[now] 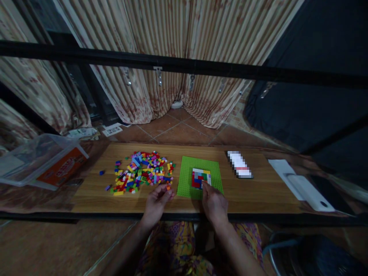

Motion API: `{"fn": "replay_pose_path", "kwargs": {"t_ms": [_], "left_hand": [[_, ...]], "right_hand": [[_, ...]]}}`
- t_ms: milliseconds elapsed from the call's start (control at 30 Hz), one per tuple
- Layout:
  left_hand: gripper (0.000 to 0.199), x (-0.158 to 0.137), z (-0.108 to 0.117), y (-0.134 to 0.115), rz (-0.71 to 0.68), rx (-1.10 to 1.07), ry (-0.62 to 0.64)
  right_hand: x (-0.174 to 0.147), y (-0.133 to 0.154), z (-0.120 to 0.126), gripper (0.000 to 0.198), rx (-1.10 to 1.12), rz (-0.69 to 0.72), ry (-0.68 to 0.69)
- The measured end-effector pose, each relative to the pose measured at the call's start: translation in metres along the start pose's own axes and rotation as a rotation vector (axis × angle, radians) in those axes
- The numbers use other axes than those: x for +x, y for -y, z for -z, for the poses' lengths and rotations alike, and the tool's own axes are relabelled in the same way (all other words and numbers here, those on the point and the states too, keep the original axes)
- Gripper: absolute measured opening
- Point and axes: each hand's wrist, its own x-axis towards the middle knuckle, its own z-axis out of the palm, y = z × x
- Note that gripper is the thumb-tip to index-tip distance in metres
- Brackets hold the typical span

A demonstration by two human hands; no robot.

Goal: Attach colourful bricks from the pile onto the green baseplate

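Observation:
My left hand [158, 199] pinches a small orange toy brick [168, 188] between thumb and fingers, just left of the green baseplate [184, 172]. On that studded baseplate sits a flat square of coloured bricks [198, 178], with white, yellow, red, blue and green showing. My right hand [215, 201] is at the lower right corner of this square, fingers drawn together. Whatever those fingers may hold is hidden. Left of the baseplate, a spread-out heap of loose bricks [143, 170] in many colours lies on the wooden table [244, 195].
A phone [239, 165] with a blurred screen lies on the table's right part. Farther right are a white box-like object [310, 191] and a pale sheet [283, 174]. A clear plastic bin [43, 153] stands left of the table. A dark bar [184, 63] crosses beyond it.

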Motion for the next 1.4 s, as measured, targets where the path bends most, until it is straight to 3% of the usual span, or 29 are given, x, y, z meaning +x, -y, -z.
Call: {"fn": "replay_pose_path", "kwargs": {"t_ms": [500,700,900,1200,1400], "left_hand": [[0.043,0.003,0.000,0.002,0.028,-0.019,-0.026],[0.044,0.000,0.000,0.000,0.004,-0.002,-0.005],[0.045,0.003,0.002,0.003,0.014,0.000,0.002],[0.047,0.003,0.003,0.002,0.009,0.028,-0.013],[0.043,0.002,0.008,0.002,0.057,-0.076,0.050]], "right_hand": [[-0.011,0.008,0.010,0.045,-0.093,-0.019,0.184],[-0.011,-0.001,0.010,0.047,-0.047,0.023,0.175],[-0.020,-0.013,0.005,0.048,0.088,-0.072,0.101],[-0.022,-0.005,0.009,0.045,0.041,-0.039,0.169],[-0.021,-0.004,0.010,0.045,0.031,-0.048,0.202]]}}
